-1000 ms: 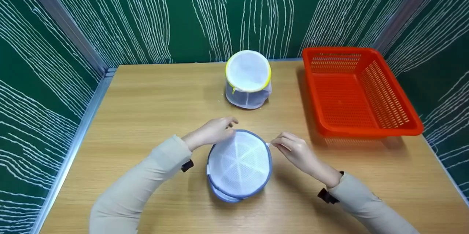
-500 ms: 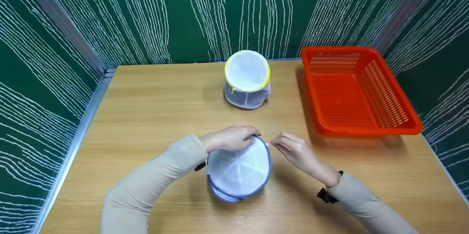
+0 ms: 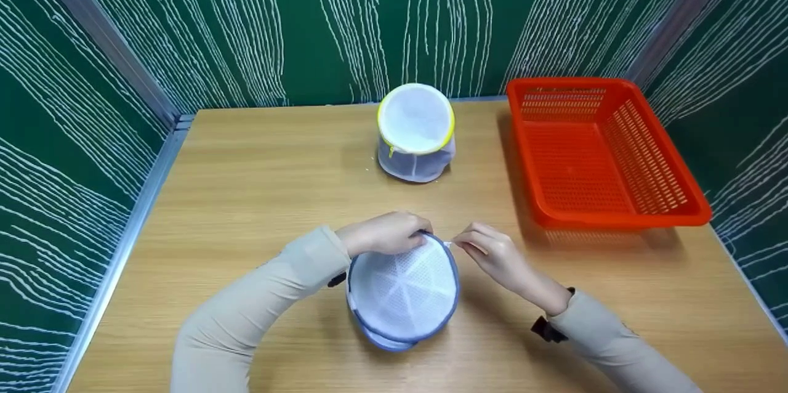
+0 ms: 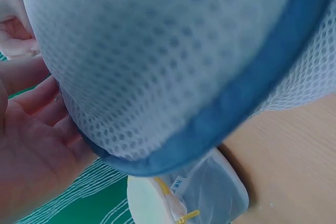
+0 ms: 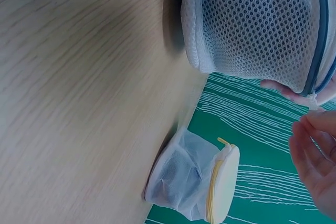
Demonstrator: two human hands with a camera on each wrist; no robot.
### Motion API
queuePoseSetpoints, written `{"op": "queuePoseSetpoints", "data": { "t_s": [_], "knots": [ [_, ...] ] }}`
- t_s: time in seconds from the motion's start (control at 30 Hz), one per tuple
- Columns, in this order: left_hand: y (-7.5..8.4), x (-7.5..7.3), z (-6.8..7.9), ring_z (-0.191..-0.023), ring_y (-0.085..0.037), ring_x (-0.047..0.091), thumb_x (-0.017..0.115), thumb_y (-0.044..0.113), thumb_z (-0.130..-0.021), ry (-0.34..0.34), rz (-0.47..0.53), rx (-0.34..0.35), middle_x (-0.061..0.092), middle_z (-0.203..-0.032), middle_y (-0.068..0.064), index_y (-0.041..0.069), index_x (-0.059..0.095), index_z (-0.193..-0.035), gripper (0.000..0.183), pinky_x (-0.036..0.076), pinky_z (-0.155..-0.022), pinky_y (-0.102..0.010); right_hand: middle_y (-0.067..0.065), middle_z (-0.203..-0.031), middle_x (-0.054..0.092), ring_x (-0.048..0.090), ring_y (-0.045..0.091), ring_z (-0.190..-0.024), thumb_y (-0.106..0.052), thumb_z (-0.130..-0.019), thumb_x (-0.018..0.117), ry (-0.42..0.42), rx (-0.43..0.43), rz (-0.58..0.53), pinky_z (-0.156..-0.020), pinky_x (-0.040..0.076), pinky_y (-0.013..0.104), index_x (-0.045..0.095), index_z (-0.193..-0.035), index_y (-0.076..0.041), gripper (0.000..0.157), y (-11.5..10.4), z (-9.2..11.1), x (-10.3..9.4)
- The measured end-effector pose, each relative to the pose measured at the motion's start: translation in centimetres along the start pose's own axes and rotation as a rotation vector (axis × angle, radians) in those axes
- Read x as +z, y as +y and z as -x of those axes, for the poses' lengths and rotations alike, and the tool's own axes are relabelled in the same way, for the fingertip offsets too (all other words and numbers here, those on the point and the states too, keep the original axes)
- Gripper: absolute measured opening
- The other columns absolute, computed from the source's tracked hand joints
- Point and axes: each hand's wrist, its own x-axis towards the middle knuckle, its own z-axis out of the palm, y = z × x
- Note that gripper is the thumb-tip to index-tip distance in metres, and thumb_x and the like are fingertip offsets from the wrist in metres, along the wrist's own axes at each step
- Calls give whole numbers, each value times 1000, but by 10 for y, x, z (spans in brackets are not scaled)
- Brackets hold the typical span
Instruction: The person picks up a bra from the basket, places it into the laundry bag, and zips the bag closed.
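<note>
A round white mesh laundry bag [image 3: 403, 294] with blue trim stands on the table in front of the person. At its far edge, my left hand [image 3: 391, 234] grips the blue rim, fingers behind the mesh in the left wrist view. My right hand [image 3: 492, 254] is just right of the bag. Its thumb and fingertips pinch the small white zipper pull [image 5: 312, 101] at the end of the blue zipper. Part of the bag's top lies hidden under the left hand.
Farther back stands a second mesh laundry bag [image 3: 415, 119] with a yellow-edged lid and a yellow zipper pull. A red plastic basket [image 3: 622, 220] sits at the right. Green panels with white lines [image 3: 320, 23] border the wooden table [image 3: 277, 165].
The left hand has moved right along the rim and taken hold near the zipper pull. The bag has tilted slightly toward the near side. The right hand stays almost in place.
</note>
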Motion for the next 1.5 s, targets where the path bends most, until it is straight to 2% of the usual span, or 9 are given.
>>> {"op": "queuePoseSetpoints", "data": {
  "t_s": [0.2,0.33,0.5,0.67,0.8,1.03,1.27,1.4,1.5],
  "knots": [
    [0,1,4,-91,-21,58,47,12,-91,-29,-5,1,61,-97,-10,1,57,-101,18,46,-81,-28,4,-75,57,55,14,-68,19,-63,65,-29,12,-4,-60,46,18,64,-83,0,28,0,2,3],
    [-1,1,8,-88,-20,58,47,13,-91,-17,-5,21,61,-94,-10,2,57,-98,16,46,-79,-29,4,-75,56,54,14,-67,12,-72,63,-38,6,19,-60,46,19,64,-83,-1,17,-2,0,4],
    [-5,3,18,-83,-17,56,47,13,-91,20,26,16,61,-91,-8,3,57,-100,16,46,-76,-27,4,-75,56,54,14,-66,10,-74,63,-34,-15,14,-59,47,20,64,-84,-1,15,-3,-1,5],
    [-11,7,28,-82,-17,56,47,14,-92,108,89,-1,61,-90,-8,3,57,-98,17,47,-73,-28,5,-75,56,54,15,-66,11,-73,63,-37,-24,1,-59,47,20,64,-84,-1,17,-5,-3,5],
    [-16,11,36,-82,-19,56,47,13,-91,201,164,-51,61,-90,-10,2,57,-97,17,47,-74,-31,4,-74,56,54,14,-66,16,-66,66,-26,-13,5,-58,47,19,64,-83,-1,25,-4,-3,3],
    [-28,24,49,-75,-17,54,49,8,-89,418,313,-141,61,-86,-11,-1,57,-94,13,48,-68,-30,4,-73,57,54,13,-64,20,-60,67,7,-22,10,-58,46,18,64,-82,0,31,-2,-4,-2],
    [-37,38,60,-63,-13,48,51,3,-87,637,399,-222,59,-76,-11,-3,56,-89,9,45,-57,-24,5,-73,57,55,14,-65,17,-65,66,13,11,12,-61,47,17,64,-83,1,24,1,0,-6],
    [-37,47,64,-56,-10,41,50,4,-88,696,474,-268,50,-66,-5,-3,54,-86,8,38,-49,-20,5,-74,58,55,15,-66,16,-66,66,2,56,1,-64,47,16,65,-83,0,24,1,3,-7],
    [-37,52,65,-59,-10,45,50,5,-88,707,527,-300,53,-69,-6,-4,55,-88,10,41,-52,-21,5,-74,58,56,15,-67,16,-66,66,-10,91,-5,-65,47,14,65,-83,0,24,1,4,-7]
  ]
}}
